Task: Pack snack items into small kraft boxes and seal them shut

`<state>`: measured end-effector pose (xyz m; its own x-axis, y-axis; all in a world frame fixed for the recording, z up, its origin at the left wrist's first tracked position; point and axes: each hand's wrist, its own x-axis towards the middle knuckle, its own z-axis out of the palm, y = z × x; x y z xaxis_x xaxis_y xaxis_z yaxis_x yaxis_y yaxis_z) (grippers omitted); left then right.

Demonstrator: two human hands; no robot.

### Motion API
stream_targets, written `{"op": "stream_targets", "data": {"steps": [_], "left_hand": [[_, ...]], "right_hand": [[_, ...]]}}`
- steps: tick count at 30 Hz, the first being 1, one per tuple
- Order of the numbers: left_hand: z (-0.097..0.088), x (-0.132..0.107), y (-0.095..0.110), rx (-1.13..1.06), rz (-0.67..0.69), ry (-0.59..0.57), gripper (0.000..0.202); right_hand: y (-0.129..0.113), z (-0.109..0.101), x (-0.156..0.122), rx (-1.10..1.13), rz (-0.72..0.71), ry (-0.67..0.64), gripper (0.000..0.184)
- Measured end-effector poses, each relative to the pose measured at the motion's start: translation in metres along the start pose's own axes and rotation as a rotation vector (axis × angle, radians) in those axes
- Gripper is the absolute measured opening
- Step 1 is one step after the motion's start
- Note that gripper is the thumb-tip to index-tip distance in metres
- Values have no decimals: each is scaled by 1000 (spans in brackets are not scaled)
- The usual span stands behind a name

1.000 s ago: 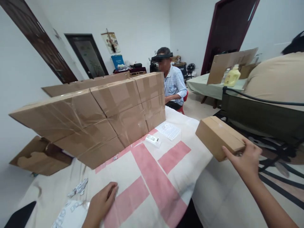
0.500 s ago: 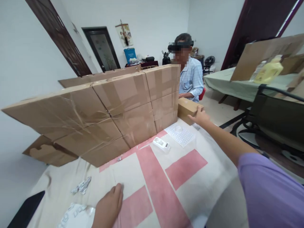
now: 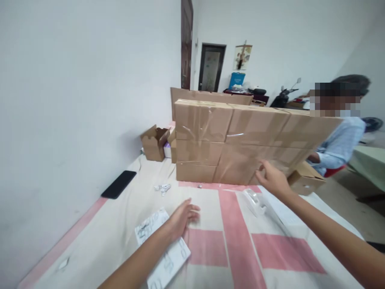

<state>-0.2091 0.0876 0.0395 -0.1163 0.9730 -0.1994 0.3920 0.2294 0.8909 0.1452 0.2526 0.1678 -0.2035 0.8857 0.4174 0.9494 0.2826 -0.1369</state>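
My left hand [image 3: 182, 218] lies on the table cloth with its fingers stretched out, next to a clear sheet of small stickers [image 3: 162, 245]. My right hand [image 3: 272, 178] hovers empty above the table with fingers loosely spread, in front of the wall of taped cardboard boxes [image 3: 240, 140]. A small brown box [image 3: 305, 182] rests at the right end of that wall, just beyond my right hand. A white tape dispenser [image 3: 254, 200] lies under my right wrist.
The table has a cream cloth with red bands [image 3: 237, 241]. A black phone [image 3: 118, 189] lies by the left wall. Open small cartons [image 3: 155, 142] stand at the far left corner. A person in a light blue shirt [image 3: 341, 144] sits behind the boxes.
My right hand carried the small brown box to the right end of the box wall, let it go and drew back. My view has swung left.
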Motion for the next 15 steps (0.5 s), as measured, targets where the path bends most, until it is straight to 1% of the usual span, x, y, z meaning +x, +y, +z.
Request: {"op": "stream_targets", "data": {"steps": [1, 2, 3, 4, 5, 6, 7, 8, 9, 10, 11, 12, 13, 15], "left_hand": [[-12, 5, -3, -146, -6, 72, 55], [-28, 13, -7, -277, -5, 158, 56], [-46, 23, -12, -384, -3, 255, 53], [-68, 35, -17, -459, -1, 358, 47], [-92, 49, -24, -500, 0, 459, 40], [-119, 66, -31, -525, -3, 564, 34], [-147, 84, -39, -540, -5, 671, 29], [-174, 104, -46, -547, 1, 761, 26], [-200, 124, -54, -548, -1, 832, 26], [-223, 145, -60, -546, -8, 869, 25], [-243, 167, -66, -541, -28, 881, 24], [-258, 188, -71, -534, -55, 874, 21], [-269, 210, -74, -525, -85, 851, 17], [-280, 250, -79, -497, -144, 804, 19]], "right_hand": [[-35, 4, 0, 51, -127, -19, 44], [-72, 9, 1, 109, -270, -50, 39], [-111, 16, 2, 163, -402, -83, 35], [-151, 26, 5, 215, -520, -117, 34], [-191, 39, 9, 280, -616, -171, 38], [-232, 55, 15, 354, -665, -219, 44], [-271, 75, 22, 444, -656, -264, 55], [-309, 97, 30, 545, -599, -302, 72], [-344, 120, 41, 633, -508, -332, 85], [-375, 142, 54, 676, -403, -355, 94], [-401, 164, 68, 698, -315, -342, 97], [-423, 183, 83, 705, -289, -323, 96], [-438, 199, 98, 703, -342, -317, 96], [-454, 223, 125, 698, -491, -319, 93]]}}
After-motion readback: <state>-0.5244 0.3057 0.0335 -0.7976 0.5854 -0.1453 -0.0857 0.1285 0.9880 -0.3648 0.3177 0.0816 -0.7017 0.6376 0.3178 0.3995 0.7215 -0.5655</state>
